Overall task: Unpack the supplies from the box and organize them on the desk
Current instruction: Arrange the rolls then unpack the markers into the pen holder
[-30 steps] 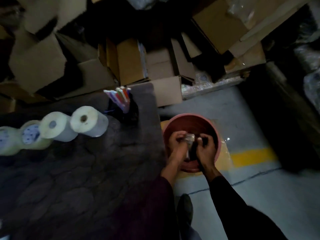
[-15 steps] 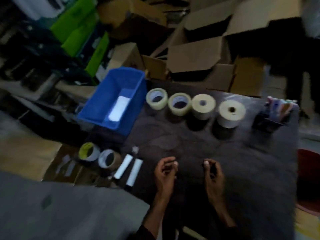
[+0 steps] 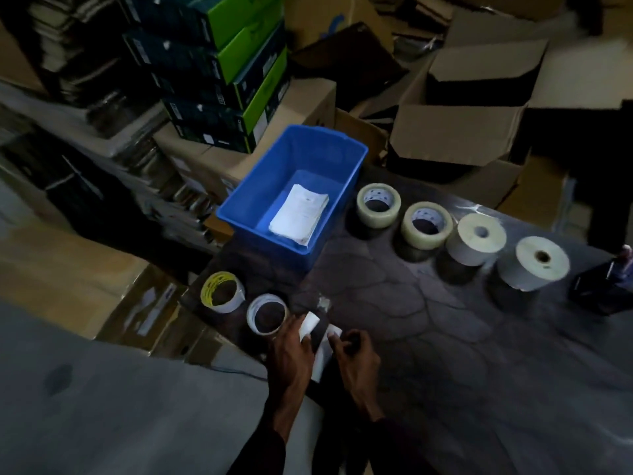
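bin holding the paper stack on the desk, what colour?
The bin is plain blue, seen best in the head view.

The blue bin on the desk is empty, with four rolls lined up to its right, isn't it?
Not empty: the head view shows a stack of white papers lying in the blue bin. Four rolls are indeed lined up to its right.

Nothing legible for you here. White label print on the stacked green-and-black cardboard boxes [image 3: 253, 63] is blurred. The white paper stack [image 3: 299, 214] in the blue plastic bin [image 3: 267, 173] shows faint marks only. Core logos on the clear tape roll [image 3: 376, 219] and the yellow-cored tape roll [image 3: 209, 289] are too small to read.
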